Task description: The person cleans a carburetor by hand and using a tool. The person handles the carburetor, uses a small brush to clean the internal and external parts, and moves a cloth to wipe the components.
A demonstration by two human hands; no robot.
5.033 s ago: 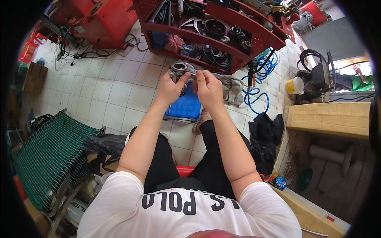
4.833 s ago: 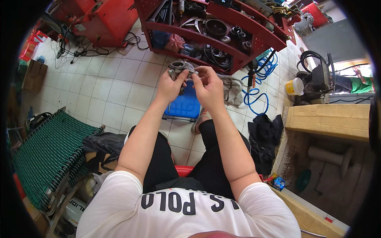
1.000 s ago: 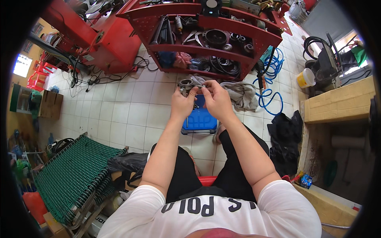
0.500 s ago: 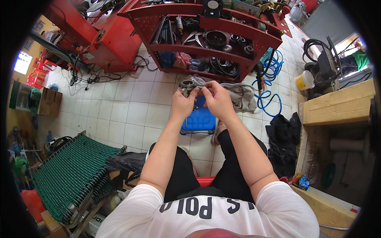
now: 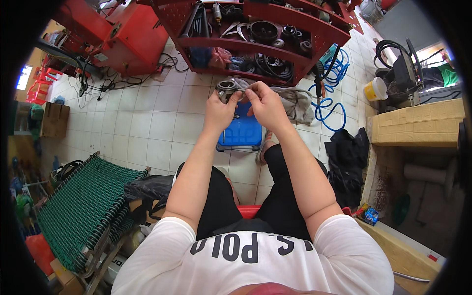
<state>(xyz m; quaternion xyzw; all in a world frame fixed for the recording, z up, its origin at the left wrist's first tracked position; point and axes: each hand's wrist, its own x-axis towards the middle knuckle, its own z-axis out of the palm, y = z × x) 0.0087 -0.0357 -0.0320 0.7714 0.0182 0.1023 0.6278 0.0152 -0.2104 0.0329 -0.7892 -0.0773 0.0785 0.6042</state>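
Observation:
Out in front of me, my left hand is closed round a grey metal part with a round ring-shaped opening, possibly a throttle body. The opening faces up. My right hand is close beside it, thumb and fingers pinched together at the part's right side. What sits in that pinch is too small and too covered to make out. Below both hands a blue plastic platform with a moulded top stands on the tiles, with small dark metal pieces on it near my fingers.
A red tool cart with loose parts on its shelves stands ahead. Grey cloth and a coiled blue hose lie on the right. A green woven folding seat is at left; black fabric lies right of my knee.
My view has tilted slightly, so the surroundings sit higher in the picture. Both hands stay together at the metal part, with only a slight shift of the fingers.

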